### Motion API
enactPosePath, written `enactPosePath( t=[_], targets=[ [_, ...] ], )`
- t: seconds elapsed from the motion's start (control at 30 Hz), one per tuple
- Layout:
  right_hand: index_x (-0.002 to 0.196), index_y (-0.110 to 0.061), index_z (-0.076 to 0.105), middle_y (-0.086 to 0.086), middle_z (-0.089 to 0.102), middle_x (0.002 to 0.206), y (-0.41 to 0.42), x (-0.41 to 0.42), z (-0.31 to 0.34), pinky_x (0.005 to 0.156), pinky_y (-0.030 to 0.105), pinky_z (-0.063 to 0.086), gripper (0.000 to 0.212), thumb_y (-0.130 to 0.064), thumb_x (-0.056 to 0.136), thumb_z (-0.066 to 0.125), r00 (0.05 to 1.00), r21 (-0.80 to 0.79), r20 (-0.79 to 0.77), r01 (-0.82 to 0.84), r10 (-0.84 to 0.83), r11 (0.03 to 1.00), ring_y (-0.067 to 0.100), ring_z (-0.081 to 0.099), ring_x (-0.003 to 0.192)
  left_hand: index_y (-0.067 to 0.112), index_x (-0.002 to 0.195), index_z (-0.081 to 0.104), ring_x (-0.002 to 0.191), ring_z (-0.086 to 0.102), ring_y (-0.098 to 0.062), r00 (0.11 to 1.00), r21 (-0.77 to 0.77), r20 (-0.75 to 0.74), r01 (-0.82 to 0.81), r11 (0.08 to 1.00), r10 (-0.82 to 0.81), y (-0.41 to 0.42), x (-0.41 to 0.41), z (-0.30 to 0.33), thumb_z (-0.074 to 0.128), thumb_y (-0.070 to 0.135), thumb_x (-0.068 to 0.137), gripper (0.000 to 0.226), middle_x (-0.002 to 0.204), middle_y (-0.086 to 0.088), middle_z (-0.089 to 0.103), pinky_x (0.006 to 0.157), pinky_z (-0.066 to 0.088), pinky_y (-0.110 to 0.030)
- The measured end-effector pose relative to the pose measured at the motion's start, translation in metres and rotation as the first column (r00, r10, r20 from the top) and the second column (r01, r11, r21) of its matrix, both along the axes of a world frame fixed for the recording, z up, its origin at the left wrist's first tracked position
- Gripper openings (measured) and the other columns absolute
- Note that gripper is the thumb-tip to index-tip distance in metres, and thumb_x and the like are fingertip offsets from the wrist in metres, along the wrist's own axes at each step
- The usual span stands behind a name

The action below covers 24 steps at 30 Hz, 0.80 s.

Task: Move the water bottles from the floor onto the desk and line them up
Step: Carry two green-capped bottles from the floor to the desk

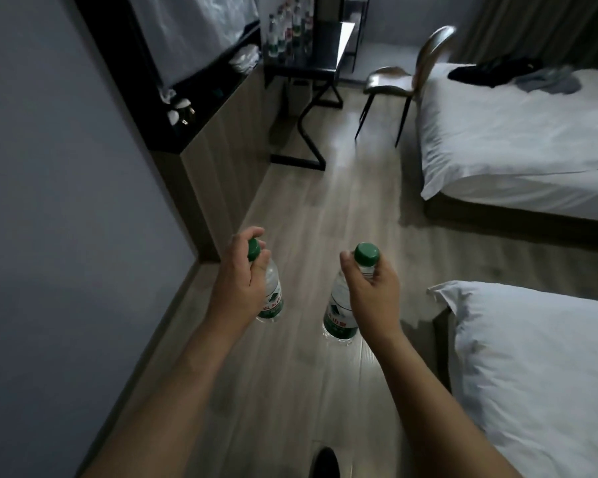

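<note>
I carry two clear water bottles with green caps and green labels, both hanging above the wooden floor. My left hand (240, 270) grips the neck of the left bottle (271, 298) just under its cap. My right hand (372, 288) pinches the neck of the right bottle (339, 315) the same way. Far ahead stands the black desk (320, 63), with several more bottles (289, 29) grouped on its left part.
A long low cabinet (221, 108) with cups and towels runs along the left wall. A chair (401, 81) stands right of the desk. Two white beds (518, 143) fill the right side, the nearer one (539, 367) close to my right arm. A strip of wooden floor (325, 201) leads to the desk.
</note>
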State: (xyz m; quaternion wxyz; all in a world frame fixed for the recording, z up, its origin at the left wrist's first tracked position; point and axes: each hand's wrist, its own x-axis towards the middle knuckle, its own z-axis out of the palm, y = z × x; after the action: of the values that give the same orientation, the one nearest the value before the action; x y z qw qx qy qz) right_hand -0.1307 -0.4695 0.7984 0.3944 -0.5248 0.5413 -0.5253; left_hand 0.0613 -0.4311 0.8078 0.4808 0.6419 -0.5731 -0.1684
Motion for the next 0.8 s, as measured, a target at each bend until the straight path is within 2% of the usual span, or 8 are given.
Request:
enactPosePath(
  t=[0.1,0.2,0.27,0.37,0.53,0.67,0.73,0.8],
  targets=[
    [0.084,-0.011,0.060,0.008,0.065,0.077,-0.026,-0.022,0.006,0.065,0.028,0.050,0.026,-0.035,0.090,0.068,1.000,-0.019,0.015,0.019,-0.019,1.000,0.021,0.063,0.070,0.033,0.123,0.047,0.103,0.053,0.007,1.000,-0.017,0.000,0.026,1.000,-0.026,-0.029,-0.019,0.004,0.051,0.017,0.100,0.028,0.112,0.002,0.059,0.086,0.034,-0.001],
    [0.084,-0.013,0.060,0.007,0.065,0.078,-0.050,-0.038,0.012,0.067,0.029,0.050,0.025,-0.036,0.091,0.068,0.999,-0.040,0.031,0.023,-0.021,0.999,0.023,0.063,0.073,0.026,0.124,0.050,0.102,0.051,0.011,0.999,-0.049,0.046,0.031,0.998,-0.029,-0.056,-0.033,0.008,0.049,0.024,0.096,0.028,0.110,0.003,0.058,0.086,0.033,-0.001],
    [0.081,-0.015,0.059,-0.001,0.063,0.073,-0.067,-0.046,0.015,0.065,0.028,0.049,0.023,-0.034,0.090,0.068,0.999,-0.058,0.033,0.033,-0.031,0.998,0.016,0.060,0.067,0.024,0.125,0.050,0.103,0.051,0.010,0.997,-0.061,0.064,0.050,0.997,-0.046,-0.071,-0.039,0.011,0.049,0.024,0.097,0.028,0.110,0.004,0.058,0.088,0.034,-0.003],
    [0.077,-0.022,0.056,-0.011,0.059,0.067,-0.093,-0.049,0.017,0.059,0.019,0.046,0.021,-0.032,0.090,0.069,0.998,-0.080,0.038,0.044,-0.041,0.996,0.004,0.054,0.061,0.024,0.126,0.049,0.105,0.053,0.003,0.995,-0.052,0.071,0.075,0.996,-0.071,-0.097,-0.042,0.015,0.050,0.021,0.099,0.027,0.110,0.006,0.058,0.091,0.038,-0.011],
    [0.081,-0.017,0.058,-0.010,0.060,0.068,-0.146,-0.046,0.013,0.058,0.012,0.044,0.020,-0.031,0.091,0.069,0.998,-0.084,0.055,0.027,-0.023,0.996,0.001,0.054,0.060,0.024,0.126,0.049,0.105,0.055,-0.004,0.994,-0.031,0.059,0.093,0.995,-0.092,-0.158,-0.039,0.012,0.051,0.018,0.100,0.026,0.110,0.004,0.058,0.092,0.038,-0.011],
    [0.081,-0.014,0.059,-0.015,0.061,0.068,-0.203,-0.038,0.015,0.056,0.008,0.042,0.019,-0.027,0.091,0.069,0.998,-0.111,0.040,0.045,-0.041,0.993,-0.004,0.054,0.059,0.031,0.124,0.047,0.104,0.054,-0.003,0.990,-0.042,0.022,0.138,0.989,-0.138,-0.219,-0.032,0.006,0.048,0.027,0.098,0.027,0.108,0.009,0.056,0.089,0.036,-0.007],
    [0.081,-0.014,0.059,-0.006,0.062,0.070,-0.233,-0.034,0.021,0.059,0.013,0.044,0.019,-0.027,0.090,0.070,0.996,-0.120,0.039,0.084,-0.080,0.989,0.000,0.054,0.061,0.035,0.123,0.046,0.104,0.054,-0.004,0.987,-0.043,0.018,0.163,0.986,-0.162,-0.254,-0.026,0.006,0.046,0.034,0.095,0.027,0.109,0.008,0.056,0.089,0.037,-0.010],
    [0.084,-0.012,0.059,0.005,0.064,0.076,-0.262,-0.032,0.027,0.064,0.024,0.047,0.021,-0.029,0.089,0.070,0.995,-0.113,0.037,0.094,-0.091,0.989,0.010,0.057,0.066,0.037,0.122,0.045,0.104,0.055,-0.005,0.984,-0.045,0.018,0.177,0.983,-0.176,-0.289,-0.022,0.008,0.042,0.042,0.094,0.028,0.110,0.006,0.056,0.088,0.039,-0.013]
  ],
)
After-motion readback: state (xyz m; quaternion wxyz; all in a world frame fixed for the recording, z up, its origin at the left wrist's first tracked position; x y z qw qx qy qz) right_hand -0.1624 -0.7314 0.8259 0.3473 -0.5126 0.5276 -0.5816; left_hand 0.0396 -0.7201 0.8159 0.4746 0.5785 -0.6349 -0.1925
